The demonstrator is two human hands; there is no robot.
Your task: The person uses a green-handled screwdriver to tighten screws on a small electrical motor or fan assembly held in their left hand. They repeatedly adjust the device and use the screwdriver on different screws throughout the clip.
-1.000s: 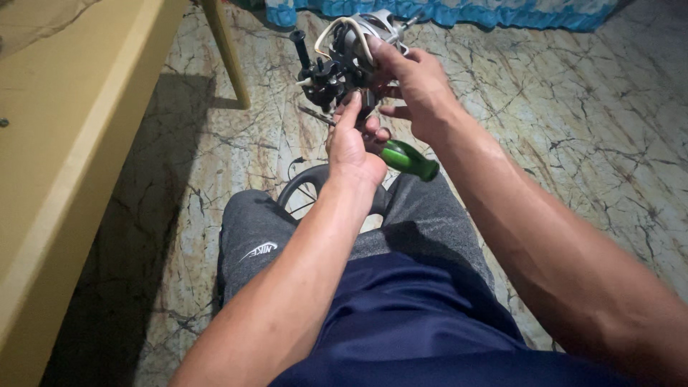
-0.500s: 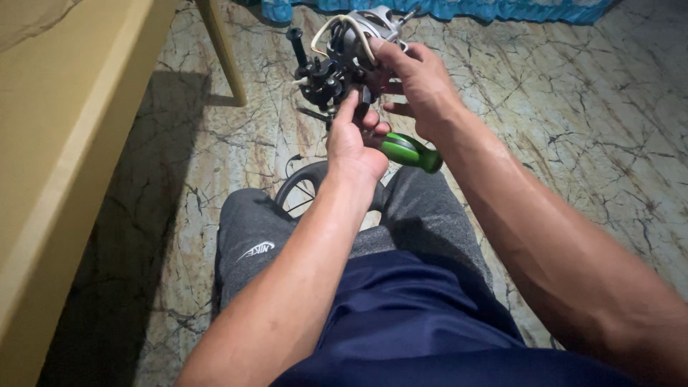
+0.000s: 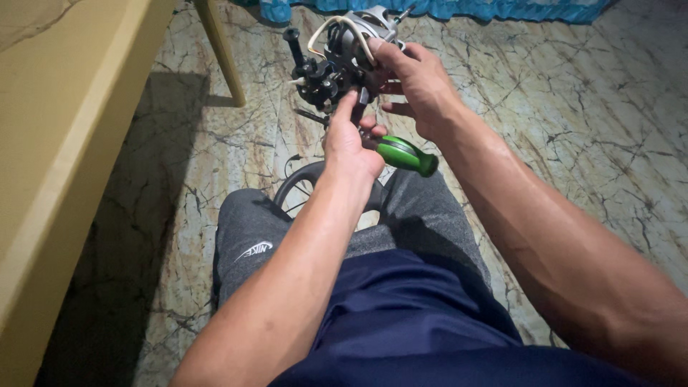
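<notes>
A small electric motor assembly with a black housing, a metal body and white wires is held up over my knees. My right hand grips its right side, fingers wrapped over the metal body. My left hand holds a screwdriver with a green and black handle; its index finger reaches up to the black underside of the motor. The screwdriver's shaft is hidden behind my left hand.
I sit on a marbled stone floor, legs in grey trousers. A black ring-shaped part lies between my knees. A yellow wooden table with a leg stands at left. Blue cloth lies at the far edge.
The motor has been lifted slightly up and away. My left index finger has stretched up to the motor's underside. The screwdriver stays in the left hand.
</notes>
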